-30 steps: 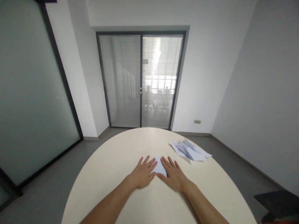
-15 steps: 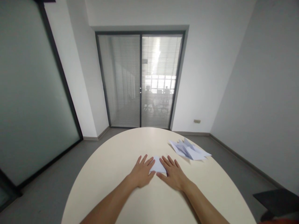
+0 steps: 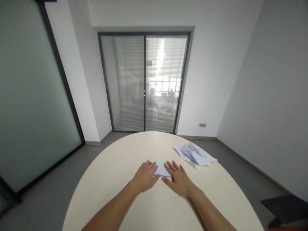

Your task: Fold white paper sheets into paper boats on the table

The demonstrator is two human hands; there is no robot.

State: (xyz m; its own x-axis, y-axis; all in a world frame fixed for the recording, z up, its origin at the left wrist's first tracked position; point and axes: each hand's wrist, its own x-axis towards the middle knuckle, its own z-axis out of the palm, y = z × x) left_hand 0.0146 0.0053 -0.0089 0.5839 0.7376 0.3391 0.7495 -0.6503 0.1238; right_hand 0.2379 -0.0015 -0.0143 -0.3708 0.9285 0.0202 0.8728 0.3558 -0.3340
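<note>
A small folded white paper (image 3: 162, 169) lies on the cream round table (image 3: 113, 166) between my hands. My left hand (image 3: 144, 176) rests at the paper's left edge with its fingers curled in, the fingertips pressing or pinching that edge. Flat on the paper's right side lies my right hand (image 3: 178, 180), its fingers stretched out and spread. Both forearms reach in from the bottom of the view.
Several folded white paper pieces (image 3: 195, 155) lie in a heap at the table's far right. A dark object (image 3: 286, 207) shows at the lower right corner. Glass sliding doors with blinds (image 3: 144, 83) stand beyond the table, a frosted glass wall to the left.
My left hand's fingers have gone from spread flat to curled in at the paper's left edge. My right hand has stayed flat on the paper.
</note>
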